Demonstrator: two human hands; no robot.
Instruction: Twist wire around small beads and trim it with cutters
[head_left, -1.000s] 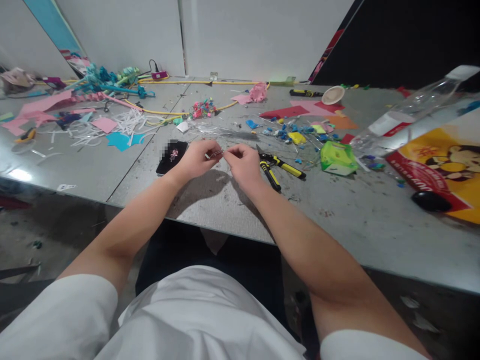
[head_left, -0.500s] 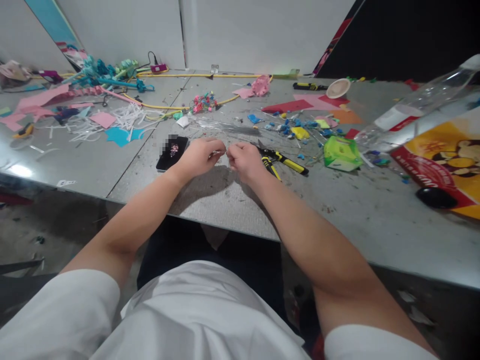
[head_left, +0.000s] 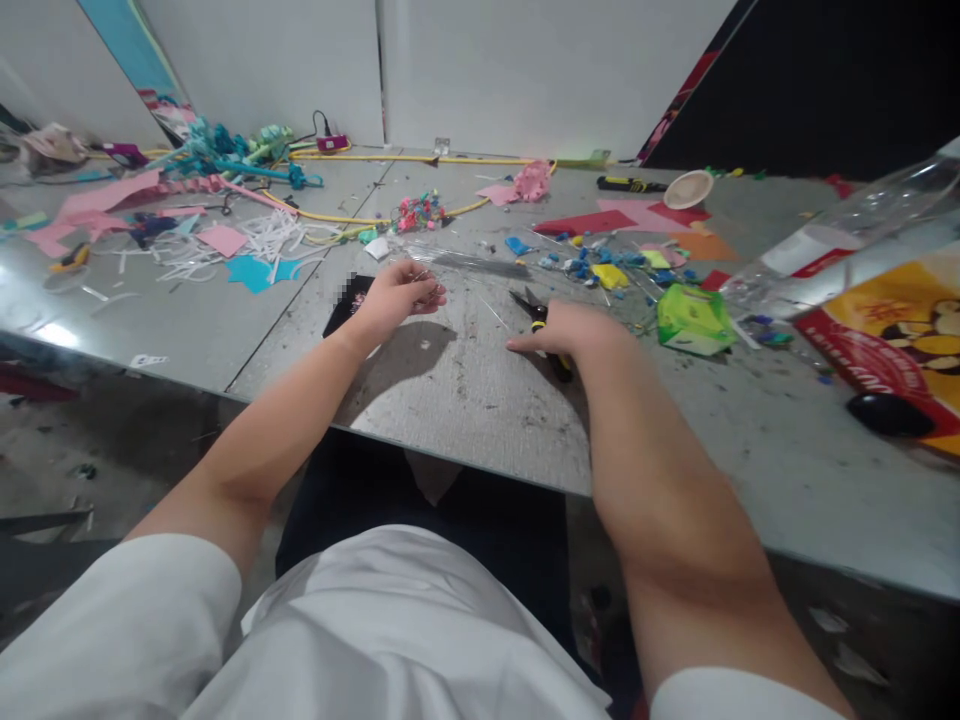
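In the head view, two bare hands were apart over a grey table (head_left: 465,400) littered with craft scraps. The left hand (head_left: 397,300) had its fingers curled together, pinching what looked like thin wires (head_left: 427,287); their number and exact shape were too fine to tell. A black phone (head_left: 337,312) lay partly behind the left wrist. The right hand (head_left: 589,335), slightly blurred, reached over yellow-and-black pliers (head_left: 539,318) with one digit stretched toward the left; whether it gripped them could not be told. The pliers' blades stood apart, pointing away from the person. A single strand (head_left: 493,308) lay between the hands, and a bundle of loose wires (head_left: 480,265) lay just beyond.

The likeliest trouble, by judgement, was a snag: the open blades were near that strand, so a careless lift could have dragged or nicked it. A loosened left pinch could have let such slim pieces slip or spring away. Fingers closing too near the blades risked a pinch or cut.
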